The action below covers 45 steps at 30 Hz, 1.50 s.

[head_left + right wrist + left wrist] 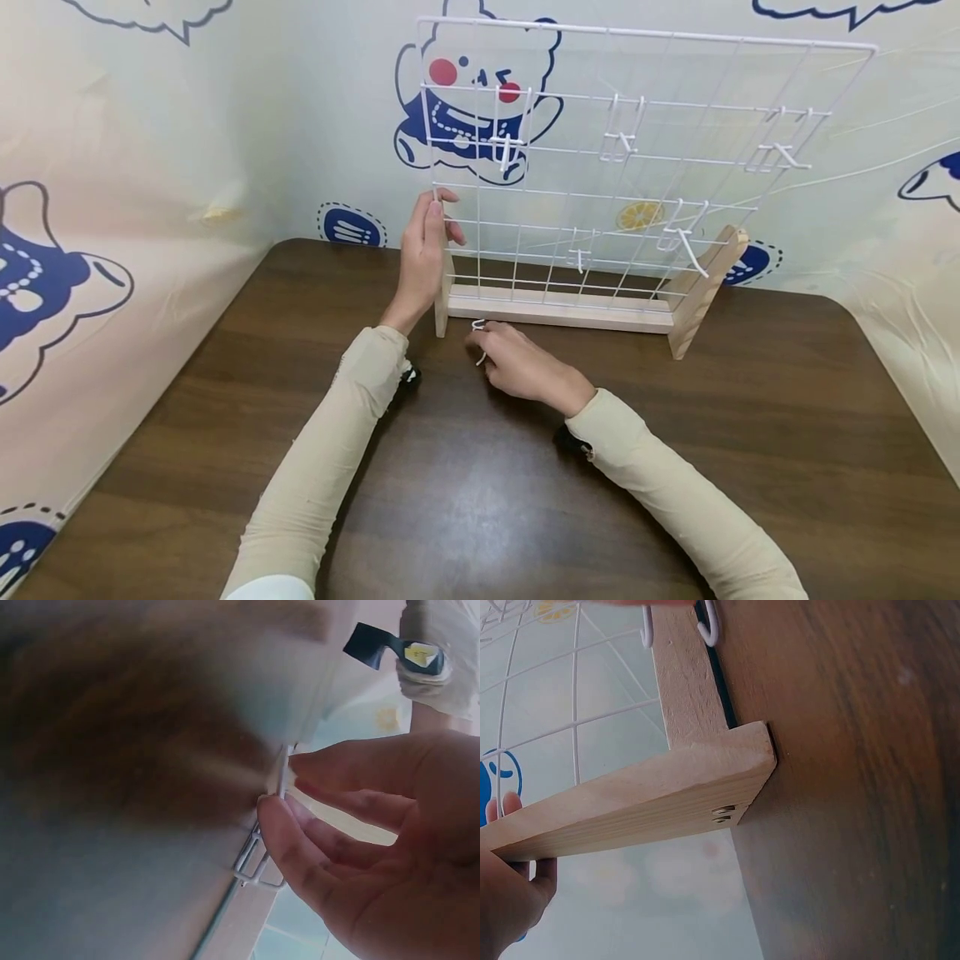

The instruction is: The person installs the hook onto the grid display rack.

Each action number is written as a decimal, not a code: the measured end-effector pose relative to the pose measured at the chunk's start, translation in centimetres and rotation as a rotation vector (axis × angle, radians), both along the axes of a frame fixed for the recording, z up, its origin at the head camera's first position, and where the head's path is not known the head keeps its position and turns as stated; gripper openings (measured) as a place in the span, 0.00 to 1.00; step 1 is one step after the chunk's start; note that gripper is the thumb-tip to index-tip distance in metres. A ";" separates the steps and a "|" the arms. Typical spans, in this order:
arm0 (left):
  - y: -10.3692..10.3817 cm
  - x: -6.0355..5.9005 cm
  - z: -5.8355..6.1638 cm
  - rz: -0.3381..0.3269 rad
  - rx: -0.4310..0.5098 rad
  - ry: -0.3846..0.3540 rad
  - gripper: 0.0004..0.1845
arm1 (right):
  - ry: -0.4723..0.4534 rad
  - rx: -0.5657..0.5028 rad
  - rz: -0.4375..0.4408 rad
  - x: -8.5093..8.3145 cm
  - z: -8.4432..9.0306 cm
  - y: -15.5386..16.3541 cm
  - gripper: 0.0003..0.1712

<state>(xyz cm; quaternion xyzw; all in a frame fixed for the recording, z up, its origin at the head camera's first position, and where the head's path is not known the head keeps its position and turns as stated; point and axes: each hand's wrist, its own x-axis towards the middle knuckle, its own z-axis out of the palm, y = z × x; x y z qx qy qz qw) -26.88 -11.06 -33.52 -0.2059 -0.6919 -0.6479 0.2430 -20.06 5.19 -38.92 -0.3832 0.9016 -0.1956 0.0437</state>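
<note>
A white wire grid (645, 33) leans back in a stand with a pale wooden crossbar (558, 313) and two wooden side legs. At the left leg (630, 799), my left hand (423, 254) grips the upper part beside the grid's edge, thumb and fingers on either side of it. In front of the crossbar's left end, low over the table, my right hand (525, 362) pinches a small white wire hook (259, 866) between thumb and fingers. Part of that hook is hidden by the fingers in the head view.
Several white hooks hang on the grid, among them an upper left hook (506, 142) and a lower right hook (682, 237). The stand is near the back of a brown wooden table (465, 500). Behind it hangs a printed cloth (330, 100).
</note>
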 end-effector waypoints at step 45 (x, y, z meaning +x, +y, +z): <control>-0.3 0.1 0.3 -0.037 -0.016 -0.033 0.17 | 0.009 -0.375 0.012 -0.9 3.0 1.8 0.07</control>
